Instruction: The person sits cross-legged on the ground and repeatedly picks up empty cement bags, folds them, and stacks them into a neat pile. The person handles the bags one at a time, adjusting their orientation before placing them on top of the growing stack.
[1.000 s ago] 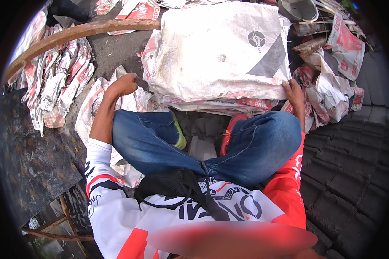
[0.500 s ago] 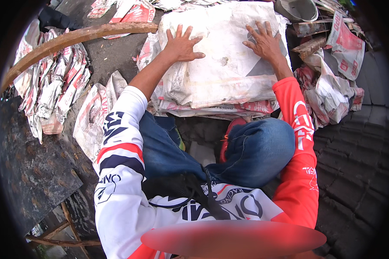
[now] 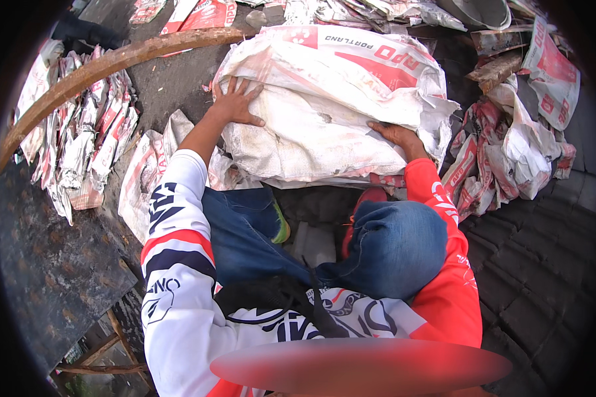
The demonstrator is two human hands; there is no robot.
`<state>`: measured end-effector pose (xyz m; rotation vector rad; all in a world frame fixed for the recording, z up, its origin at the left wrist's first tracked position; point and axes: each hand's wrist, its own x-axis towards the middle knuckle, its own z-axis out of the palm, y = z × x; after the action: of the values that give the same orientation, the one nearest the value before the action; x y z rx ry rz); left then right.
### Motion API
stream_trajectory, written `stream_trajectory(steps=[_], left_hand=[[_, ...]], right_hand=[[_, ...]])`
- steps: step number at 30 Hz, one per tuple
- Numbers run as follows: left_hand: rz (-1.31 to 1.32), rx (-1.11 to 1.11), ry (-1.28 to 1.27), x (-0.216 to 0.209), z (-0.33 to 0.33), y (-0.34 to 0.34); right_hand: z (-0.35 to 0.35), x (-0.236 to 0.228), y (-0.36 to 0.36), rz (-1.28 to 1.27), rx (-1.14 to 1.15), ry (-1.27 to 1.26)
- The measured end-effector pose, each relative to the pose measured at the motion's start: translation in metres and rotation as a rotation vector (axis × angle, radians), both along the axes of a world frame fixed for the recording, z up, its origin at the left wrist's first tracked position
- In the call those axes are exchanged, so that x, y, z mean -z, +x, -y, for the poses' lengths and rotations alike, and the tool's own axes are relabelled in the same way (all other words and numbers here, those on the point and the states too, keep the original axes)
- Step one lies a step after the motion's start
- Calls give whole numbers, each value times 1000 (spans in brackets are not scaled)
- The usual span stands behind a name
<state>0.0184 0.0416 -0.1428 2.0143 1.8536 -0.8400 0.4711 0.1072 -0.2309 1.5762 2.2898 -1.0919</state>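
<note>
A stack of flattened, white woven cement sacks (image 3: 291, 142) lies in front of my bent knees. Across its far half, the top sack shows a folded-over flap (image 3: 377, 63) with red and grey print, its loose edge slanting toward me. My left hand (image 3: 237, 106) rests on the left side of the sack, fingers spread. At the flap's right end, my right hand (image 3: 398, 137) has its fingers together at the loose edge of the sack, partly covered by the cloth.
A curved wooden pole (image 3: 119, 59) reaches in from the left to the stack's far corner. Bundled torn sacks (image 3: 89, 142) lie beyond it. Crumpled sacks (image 3: 510, 155) and a wood piece (image 3: 496, 69) are on the right, with a grey bucket (image 3: 483, 12) behind. Dark sheeting (image 3: 53, 264) covers the left ground.
The top sack's far part has come over toward me, showing its printed side. My left hand has moved left and nearer; my right hand has come nearer and its fingers have drawn together.
</note>
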Motion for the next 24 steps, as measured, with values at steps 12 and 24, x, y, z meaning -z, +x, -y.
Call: stream_trajectory(steps=[12,24], left_hand=[[123,73,-85,-82,6,49],[306,341,-440,-64,54,138]], right_hand=[[6,-121,-43,450,-250,212],[-61,-163,-61,81,46,1079]])
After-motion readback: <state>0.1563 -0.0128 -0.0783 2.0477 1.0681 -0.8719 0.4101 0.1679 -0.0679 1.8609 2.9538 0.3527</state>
